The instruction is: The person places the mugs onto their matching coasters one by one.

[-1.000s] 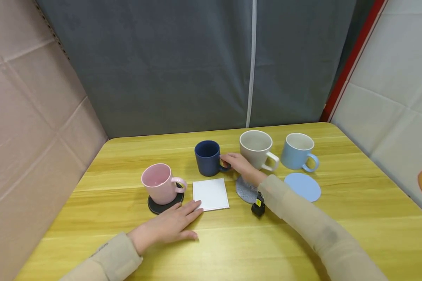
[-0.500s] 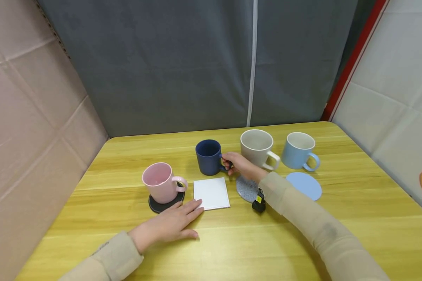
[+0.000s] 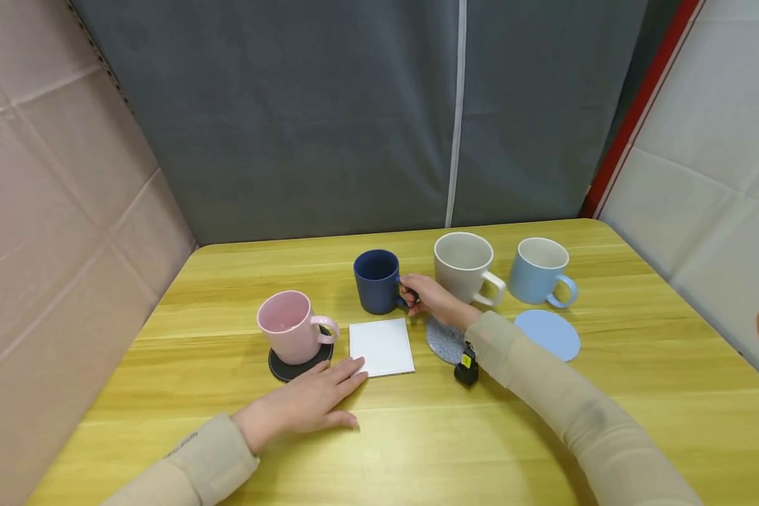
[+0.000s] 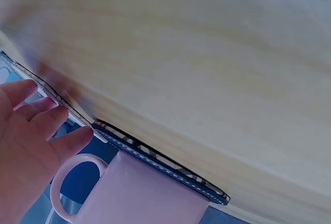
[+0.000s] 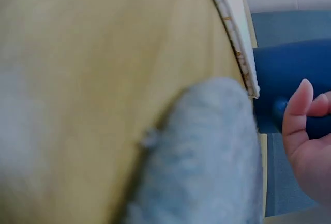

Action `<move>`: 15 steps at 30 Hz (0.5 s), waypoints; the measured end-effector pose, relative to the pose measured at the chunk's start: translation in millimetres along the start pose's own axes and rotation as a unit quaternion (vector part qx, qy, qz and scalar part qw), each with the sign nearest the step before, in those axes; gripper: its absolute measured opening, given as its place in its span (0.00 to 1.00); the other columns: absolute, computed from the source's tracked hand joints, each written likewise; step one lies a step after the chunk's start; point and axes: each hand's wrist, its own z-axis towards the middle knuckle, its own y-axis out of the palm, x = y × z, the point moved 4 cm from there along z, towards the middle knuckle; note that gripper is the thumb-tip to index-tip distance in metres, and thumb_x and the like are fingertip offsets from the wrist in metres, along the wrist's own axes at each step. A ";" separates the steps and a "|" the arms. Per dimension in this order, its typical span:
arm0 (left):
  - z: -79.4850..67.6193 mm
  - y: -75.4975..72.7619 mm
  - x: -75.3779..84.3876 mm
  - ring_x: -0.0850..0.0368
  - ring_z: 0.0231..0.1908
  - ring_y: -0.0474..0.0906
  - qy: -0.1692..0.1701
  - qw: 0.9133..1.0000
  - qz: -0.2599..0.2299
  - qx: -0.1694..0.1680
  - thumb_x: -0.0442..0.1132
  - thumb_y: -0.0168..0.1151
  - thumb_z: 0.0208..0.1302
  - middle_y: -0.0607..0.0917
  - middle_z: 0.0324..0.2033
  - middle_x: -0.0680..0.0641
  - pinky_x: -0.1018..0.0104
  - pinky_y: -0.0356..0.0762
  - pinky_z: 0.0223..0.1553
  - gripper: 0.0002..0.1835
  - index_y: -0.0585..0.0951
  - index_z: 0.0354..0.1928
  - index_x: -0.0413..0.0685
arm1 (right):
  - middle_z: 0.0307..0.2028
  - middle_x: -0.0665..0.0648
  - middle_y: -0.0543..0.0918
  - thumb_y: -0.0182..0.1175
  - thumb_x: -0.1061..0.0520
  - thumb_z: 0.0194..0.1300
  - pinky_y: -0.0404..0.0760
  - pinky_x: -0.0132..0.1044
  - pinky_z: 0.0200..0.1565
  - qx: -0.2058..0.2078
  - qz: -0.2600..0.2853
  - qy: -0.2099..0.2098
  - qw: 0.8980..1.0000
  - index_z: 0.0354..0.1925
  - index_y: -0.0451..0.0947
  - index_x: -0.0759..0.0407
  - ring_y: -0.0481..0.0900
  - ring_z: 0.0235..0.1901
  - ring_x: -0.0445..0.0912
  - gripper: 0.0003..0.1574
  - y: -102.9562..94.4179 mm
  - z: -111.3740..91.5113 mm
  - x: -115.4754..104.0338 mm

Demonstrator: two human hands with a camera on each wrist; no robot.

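Appearing upright just behind the white coaster (image 3: pixel 381 348), the dark blue mug (image 3: pixel 376 282) is pinched by its handle between the thumb and fingers of the right hand (image 3: pixel 435 299); that grip is probably chosen because the handle is turned rightward. Whether the base is lifted cannot be told.

The left hand (image 3: pixel 310 400) is laid palm down, fingers straight and slightly spread, at the white coaster's near left corner, perhaps for steadying; pressure cannot be judged. Left of the white coaster, the pink mug (image 3: pixel 291 337) is set on the black coaster (image 3: pixel 281 369), presumably for protecting the table (image 3: pixel 405 450).
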 end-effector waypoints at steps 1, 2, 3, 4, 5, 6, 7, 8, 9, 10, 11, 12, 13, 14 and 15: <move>0.0 -0.4 0.0 0.51 0.67 0.55 0.001 1.000 0.000 0.001 0.65 0.43 0.62 0.57 0.68 0.43 0.45 0.56 0.62 0.40 0.61 0.67 0.46 | 0.20 0.52 0.62 0.37 0.54 0.71 0.74 0.35 0.26 0.005 0.000 0.002 1.000 0.26 0.59 0.61 0.63 0.21 0.44 0.18 0.3 0.0 -0.1; 0.0 -0.7 0.1 0.51 0.67 0.55 0.002 1.000 -0.001 0.002 0.65 0.43 0.62 0.57 0.68 0.43 0.45 0.56 0.62 0.40 0.61 0.67 0.46 | 0.19 0.52 0.61 0.37 0.54 0.71 0.75 0.35 0.26 0.012 0.000 0.004 1.000 0.25 0.59 0.61 0.63 0.20 0.43 0.18 0.7 0.1 -0.2; -0.1 -1.0 0.1 0.51 0.67 0.55 0.003 1.000 0.000 0.003 0.65 0.43 0.62 0.57 0.68 0.43 0.45 0.56 0.62 0.39 0.61 0.67 0.46 | 0.19 0.52 0.61 0.37 0.54 0.71 0.75 0.35 0.26 0.020 -0.002 0.007 1.000 0.25 0.59 0.61 0.63 0.20 0.43 0.18 1.1 0.2 -0.3; -0.1 -1.0 0.3 0.51 0.67 0.55 0.004 1.000 0.000 0.003 0.65 0.44 0.62 0.58 0.68 0.43 0.45 0.56 0.62 0.39 0.61 0.67 0.46 | 0.19 0.52 0.61 0.38 0.54 0.70 0.76 0.35 0.26 0.029 -0.002 0.012 1.000 0.25 0.60 0.60 0.63 0.19 0.43 0.17 1.2 0.2 0.2; -0.1 -0.9 0.5 0.51 0.67 0.55 0.005 1.000 0.000 0.004 0.65 0.44 0.62 0.58 0.68 0.43 0.45 0.56 0.62 0.39 0.61 0.67 0.45 | 0.18 0.52 0.61 0.38 0.54 0.70 0.77 0.35 0.25 0.036 -0.002 0.015 0.999 0.25 0.60 0.60 0.63 0.19 0.43 0.17 1.5 0.2 0.5; 0.0 -0.8 0.6 0.51 0.67 0.55 0.005 1.000 0.001 0.005 0.65 0.44 0.62 0.58 0.68 0.43 0.45 0.56 0.62 0.39 0.61 0.67 0.45 | 0.18 0.52 0.61 0.38 0.54 0.70 0.77 0.35 0.25 0.044 -0.002 0.020 0.999 0.25 0.60 0.60 0.63 0.19 0.43 0.17 1.7 0.2 0.7; -0.1 -0.7 0.6 0.50 0.67 0.56 0.006 1.000 0.001 0.006 0.65 0.44 0.62 0.58 0.68 0.43 0.45 0.56 0.62 0.39 0.61 0.67 0.45 | 0.18 0.51 0.61 0.38 0.54 0.70 0.77 0.35 0.25 0.049 -0.002 0.023 0.999 0.25 0.60 0.60 0.63 0.18 0.42 0.17 1.9 0.3 1.0; -0.1 -0.7 0.7 0.50 0.67 0.56 0.006 1.000 0.002 0.006 0.65 0.44 0.62 0.58 0.68 0.43 0.45 0.56 0.62 0.39 0.61 0.67 0.45 | 0.18 0.51 0.61 0.38 0.54 0.70 0.76 0.35 0.26 0.052 0.000 0.025 0.998 0.25 0.59 0.60 0.63 0.19 0.42 0.17 2.3 0.5 1.2; -0.2 -0.8 0.7 0.50 0.67 0.56 0.006 1.000 0.003 0.006 0.65 0.44 0.62 0.58 0.68 0.43 0.45 0.57 0.62 0.39 0.61 0.67 0.45 | 0.18 0.51 0.61 0.38 0.53 0.70 0.76 0.35 0.26 0.054 0.000 0.028 0.998 0.25 0.59 0.60 0.62 0.19 0.42 0.17 2.5 0.6 1.4; -0.2 -0.8 0.8 0.50 0.67 0.56 0.006 1.000 0.002 0.006 0.65 0.44 0.62 0.58 0.68 0.43 0.45 0.56 0.62 0.39 0.61 0.67 0.45 | 0.18 0.51 0.61 0.38 0.53 0.70 0.75 0.35 0.27 0.055 0.000 0.029 0.998 0.25 0.59 0.60 0.62 0.19 0.42 0.17 2.6 0.7 1.5; -0.2 -0.7 0.7 0.50 0.67 0.56 0.006 1.000 0.002 0.006 0.65 0.44 0.62 0.58 0.68 0.43 0.45 0.56 0.62 0.39 0.61 0.67 0.45 | 0.18 0.51 0.61 0.38 0.53 0.70 0.74 0.35 0.27 0.055 0.000 0.030 0.998 0.25 0.59 0.60 0.61 0.19 0.42 0.18 2.8 0.8 1.4; -0.2 -0.7 0.7 0.50 0.67 0.56 0.005 1.000 0.002 0.006 0.65 0.44 0.62 0.58 0.68 0.43 0.45 0.56 0.62 0.39 0.61 0.67 0.45 | 0.18 0.51 0.60 0.38 0.53 0.70 0.73 0.35 0.28 0.055 -0.001 0.030 0.998 0.25 0.59 0.60 0.61 0.20 0.42 0.18 2.8 0.8 1.5; -0.3 -0.7 0.7 0.50 0.67 0.56 0.005 1.000 0.002 0.005 0.65 0.44 0.62 0.58 0.68 0.43 0.45 0.56 0.62 0.39 0.61 0.67 0.45 | 0.18 0.51 0.60 0.37 0.52 0.70 0.72 0.35 0.28 0.053 -0.002 0.029 0.998 0.25 0.58 0.60 0.61 0.20 0.42 0.18 2.8 0.9 1.5; -0.2 -0.6 0.6 0.50 0.67 0.56 0.005 1.000 0.003 0.005 0.65 0.44 0.62 0.58 0.68 0.43 0.45 0.56 0.62 0.39 0.61 0.67 0.45 | 0.19 0.51 0.60 0.37 0.52 0.71 0.70 0.35 0.29 0.051 -0.003 0.028 0.998 0.25 0.58 0.60 0.60 0.20 0.43 0.18 2.6 1.1 1.6; -0.3 -0.5 0.5 0.51 0.67 0.55 0.005 1.000 0.002 0.005 0.65 0.44 0.62 0.58 0.68 0.43 0.45 0.56 0.63 0.39 0.61 0.67 0.46 | 0.19 0.51 0.60 0.37 0.52 0.71 0.70 0.35 0.29 0.050 -0.004 0.027 0.998 0.25 0.58 0.60 0.60 0.21 0.43 0.18 2.4 1.2 1.7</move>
